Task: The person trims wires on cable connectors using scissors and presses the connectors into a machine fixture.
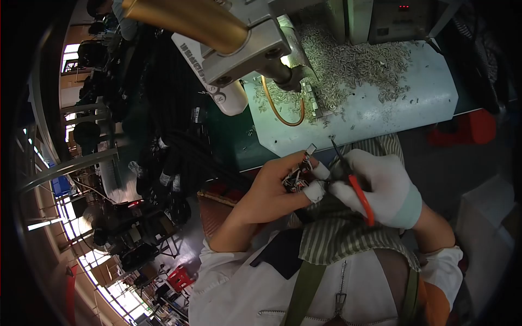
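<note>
At the far right of the green desk (pixel 231 142) stands a dark box (pixel 392 26) with small red digits (pixel 403 7) lit on its front. A red object (pixel 461 129) of unclear kind shows at the right, and nearer, in dimness, a pale box-like shape (pixel 481 217). To the left, dark bundles (pixel 171 127) bear pale labels (pixel 197 114); at the far left, another person's sleeve (pixel 126 23) shows. A red crate (pixel 179 278) sits near left, and bright windows (pixel 117 293) line the left side.

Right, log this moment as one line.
left hand: holding small parts | right hand: white-gloved, holding red-handled tool | pale board: metal bits scattered on top | machine: overhanging board
</note>
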Motion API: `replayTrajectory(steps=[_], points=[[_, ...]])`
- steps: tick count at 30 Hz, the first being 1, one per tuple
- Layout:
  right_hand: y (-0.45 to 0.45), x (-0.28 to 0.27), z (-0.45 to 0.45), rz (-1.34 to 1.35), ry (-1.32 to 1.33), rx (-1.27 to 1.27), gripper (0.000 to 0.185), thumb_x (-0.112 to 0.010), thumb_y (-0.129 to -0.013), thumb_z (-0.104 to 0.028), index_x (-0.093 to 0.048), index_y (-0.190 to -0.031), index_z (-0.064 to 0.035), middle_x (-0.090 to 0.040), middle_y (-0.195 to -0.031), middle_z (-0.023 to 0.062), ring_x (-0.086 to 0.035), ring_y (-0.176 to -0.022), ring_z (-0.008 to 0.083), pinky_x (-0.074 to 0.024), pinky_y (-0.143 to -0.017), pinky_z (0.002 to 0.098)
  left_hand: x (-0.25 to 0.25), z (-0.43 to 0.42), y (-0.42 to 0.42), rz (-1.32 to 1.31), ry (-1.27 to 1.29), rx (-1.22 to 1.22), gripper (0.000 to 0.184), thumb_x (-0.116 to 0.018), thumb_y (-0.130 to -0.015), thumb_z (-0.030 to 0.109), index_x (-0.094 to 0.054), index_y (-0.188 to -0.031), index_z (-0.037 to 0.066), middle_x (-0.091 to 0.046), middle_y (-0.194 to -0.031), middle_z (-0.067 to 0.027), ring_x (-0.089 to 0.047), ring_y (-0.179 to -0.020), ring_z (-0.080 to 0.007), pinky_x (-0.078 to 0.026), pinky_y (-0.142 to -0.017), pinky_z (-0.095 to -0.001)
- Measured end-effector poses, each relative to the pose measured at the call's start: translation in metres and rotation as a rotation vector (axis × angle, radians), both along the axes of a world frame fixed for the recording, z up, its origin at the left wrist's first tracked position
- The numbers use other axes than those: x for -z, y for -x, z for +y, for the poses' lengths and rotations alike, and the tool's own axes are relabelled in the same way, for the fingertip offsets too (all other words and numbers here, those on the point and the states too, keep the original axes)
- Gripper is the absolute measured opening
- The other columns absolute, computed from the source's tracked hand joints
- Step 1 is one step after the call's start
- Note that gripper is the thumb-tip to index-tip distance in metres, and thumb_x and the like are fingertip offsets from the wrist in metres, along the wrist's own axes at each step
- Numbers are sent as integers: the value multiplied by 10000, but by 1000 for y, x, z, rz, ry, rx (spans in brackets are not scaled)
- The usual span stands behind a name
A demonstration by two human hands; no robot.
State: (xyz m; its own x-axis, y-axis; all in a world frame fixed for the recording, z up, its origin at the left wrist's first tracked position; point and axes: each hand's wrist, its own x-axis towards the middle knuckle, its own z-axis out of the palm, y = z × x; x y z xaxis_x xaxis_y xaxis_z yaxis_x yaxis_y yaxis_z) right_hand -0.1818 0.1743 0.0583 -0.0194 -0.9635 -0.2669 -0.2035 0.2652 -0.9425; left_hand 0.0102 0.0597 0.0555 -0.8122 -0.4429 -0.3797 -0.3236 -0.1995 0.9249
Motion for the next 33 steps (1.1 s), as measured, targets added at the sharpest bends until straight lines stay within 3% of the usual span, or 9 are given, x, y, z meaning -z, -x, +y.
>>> replayTrajectory(steps=[3, 7, 9, 11, 15, 23, 27, 29, 33], points=[[-9, 12, 6, 124, 150, 8, 270, -667, -807, -256, -517, -800, -32, -524, -542, 144, -585, -531, 337, -435, -464, 377, -3, -1, -2, -50, 57, 15, 220, -628, -826, 37, -558, -1027, -22, -633, -837, -37, -571, -756, -68, -470, -684, -230], [13, 26, 25, 445, 22, -381, 283, -661, -803, -285, -545, -797, -27, -533, -549, 144, -581, -523, 336, -451, -474, 382, 19, 4, -7, -30, 293, -301, 219, -567, -845, 2, -557, -1058, -46, -623, -809, -90, -563, -663, -85, -454, -625, -224], [19, 22, 27, 601, -71, -555, 290, -661, -801, -293, -557, -795, -22, -541, -554, 142, -580, -525, 341, -455, -477, 382, 16, 1, -11, -75, 363, -193, 276, -561, -784, -30, -539, -1060, -26, -626, -817, -117, -596, -681, -142, -470, -631, -261], [22, 14, 23, 441, 73, -131, 287, -665, -804, -277, -575, -779, -6, -530, -526, 114, -590, -491, 276, -453, -476, 366, 16, 4, -6, -115, 423, -76, 343, -555, -724, -62, -521, -1061, -7, -630, -825, -144, -630, -699, -200, -487, -636, -298], [14, -12, -4, -44, -61, 52, 281, -655, -815, -253, -576, -776, 13, -505, -502, 93, -583, -476, 175, -453, -479, 328, 5, 12, 12, -57, 658, 289, 406, -620, -672, -9, -529, -1067, 3, -598, -965, -161, -605, -831, -352, -493, -722, -342], [9, -14, -15, -477, -252, 112, 217, -597, -849, -152, -552, -732, 25, -575, -559, 42, -556, -474, 68, -435, -437, 216, 14, 24, 6, 166, 501, -124, 361, -710, -757, 47, -526, -1066, 3, -638, -930, -92, -596, -734, -67, -492, -645, -221], [-3, -7, -10, -479, -176, 175, 192, -602, -848, -152, -551, -764, 13, -574, -555, 56, -575, -470, 123, -437, -443, 229, 1, 23, 9, 109, 533, -131, 319, -697, -767, 19, -521, -1033, 5, -623, -914, -39, -560, -770, -36, -473, -689, -190], [-13, 4, -6, 224, 262, 231, 137, -636, -809, -134, -573, -845, -17, -565, -584, 60, -570, -475, 199, -454, -453, 270, 4, 21, 10, 126, 346, -237, 255, -677, -794, 15, -511, -988, 4, -597, -900, -1, -543, -834, -24, -469, -714, -185], [-19, 16, -9, 675, 575, 309, 205, -674, -741, -131, -586, -913, -62, -543, -618, 69, -546, -493, 262, -467, -471, 324, 4, 19, 12, 87, 291, -313, 246, -670, -802, 13, -497, -977, 3, -582, -885, 3, -543, -864, -33, -465, -730, -185]])
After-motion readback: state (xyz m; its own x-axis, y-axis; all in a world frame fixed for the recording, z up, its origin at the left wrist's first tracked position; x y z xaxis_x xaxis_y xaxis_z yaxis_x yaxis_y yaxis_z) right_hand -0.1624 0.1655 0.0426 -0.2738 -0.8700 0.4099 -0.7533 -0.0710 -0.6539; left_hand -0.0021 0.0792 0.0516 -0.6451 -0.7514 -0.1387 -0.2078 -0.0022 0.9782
